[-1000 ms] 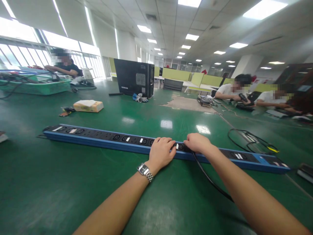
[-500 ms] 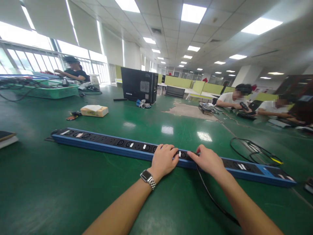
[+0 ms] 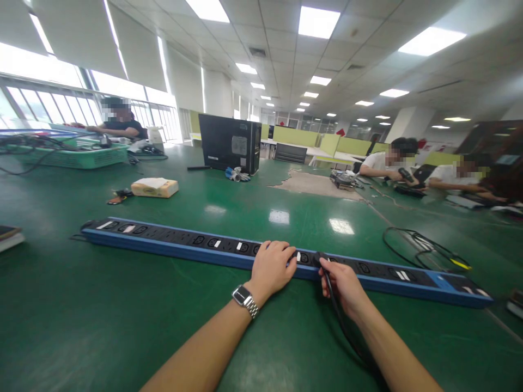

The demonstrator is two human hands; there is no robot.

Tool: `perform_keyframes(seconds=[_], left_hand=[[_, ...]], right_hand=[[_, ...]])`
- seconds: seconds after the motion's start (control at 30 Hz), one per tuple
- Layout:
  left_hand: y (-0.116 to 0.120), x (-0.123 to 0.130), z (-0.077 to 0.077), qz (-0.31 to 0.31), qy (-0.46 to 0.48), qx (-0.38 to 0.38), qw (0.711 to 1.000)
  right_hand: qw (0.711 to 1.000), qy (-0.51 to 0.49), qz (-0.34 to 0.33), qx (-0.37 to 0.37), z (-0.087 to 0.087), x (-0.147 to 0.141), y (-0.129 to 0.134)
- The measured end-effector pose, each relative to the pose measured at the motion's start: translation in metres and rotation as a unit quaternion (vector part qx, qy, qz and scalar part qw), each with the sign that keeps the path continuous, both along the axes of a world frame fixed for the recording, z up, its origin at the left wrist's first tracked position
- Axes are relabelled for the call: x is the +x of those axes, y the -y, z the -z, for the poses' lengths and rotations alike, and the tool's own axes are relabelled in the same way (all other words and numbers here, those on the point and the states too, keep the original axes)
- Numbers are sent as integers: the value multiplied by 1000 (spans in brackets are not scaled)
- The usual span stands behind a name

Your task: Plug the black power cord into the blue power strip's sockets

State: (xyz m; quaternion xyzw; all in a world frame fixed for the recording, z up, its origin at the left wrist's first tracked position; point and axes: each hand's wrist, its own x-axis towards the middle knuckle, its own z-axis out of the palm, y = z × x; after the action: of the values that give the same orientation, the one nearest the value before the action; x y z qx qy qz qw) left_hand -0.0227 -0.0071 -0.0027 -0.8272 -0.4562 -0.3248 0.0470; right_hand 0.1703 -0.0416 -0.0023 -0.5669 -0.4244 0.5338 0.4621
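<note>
A long blue and black power strip point(image 3: 232, 246) lies across the green table, its row of sockets facing up. My left hand point(image 3: 273, 267) is closed over its middle, fingers resting across the top. Just right of it, my right hand point(image 3: 343, 283) pinches a black plug point(image 3: 319, 258) at the strip's sockets. How deep the plug sits cannot be made out. Its black cord point(image 3: 341, 318) runs down under my right wrist toward the near edge of view.
A yellow tissue pack point(image 3: 155, 188) and a black computer case point(image 3: 229, 142) with gloves point(image 3: 237, 174) stand beyond the strip. A coiled cable point(image 3: 420, 245) lies at right, a green basket point(image 3: 87, 158) of cables at left. Several people sit around the far table.
My right hand has shifted down and turned, its fingers now lower around the plug and cord, so the plug shows more. My left hand stays on the strip. The view has shifted slightly.
</note>
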Motion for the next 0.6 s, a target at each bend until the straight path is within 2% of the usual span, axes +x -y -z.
perform_keyframes(seconds=[0.07, 0.13, 0.2, 0.3, 0.43, 0.53, 0.6], left_hand=[[0, 0, 0, -1, 0, 1, 1000], [-1, 0, 1, -1, -1, 2, 1000], [-1, -1, 1, 1, -2, 0, 1000], [-1, -1, 2, 3, -4, -2, 1000], [-1, -1, 3, 1, -2, -3, 1000], [-1, -1, 2, 2, -4, -2, 1000], [-1, -1, 2, 3, -8, -1, 1000]], right_hand=[[999, -29, 18, 36, 3, -3, 0], [993, -86, 24, 83, -1, -6, 0], [979, -159, 26, 125, -12, -7, 1], [963, -226, 29, 142, -36, 6, 5], [961, -236, 61, 134, -55, 55, 8], [976, -195, 70, 66, -52, 93, 9], [986, -154, 64, 2, -46, 104, 8]])
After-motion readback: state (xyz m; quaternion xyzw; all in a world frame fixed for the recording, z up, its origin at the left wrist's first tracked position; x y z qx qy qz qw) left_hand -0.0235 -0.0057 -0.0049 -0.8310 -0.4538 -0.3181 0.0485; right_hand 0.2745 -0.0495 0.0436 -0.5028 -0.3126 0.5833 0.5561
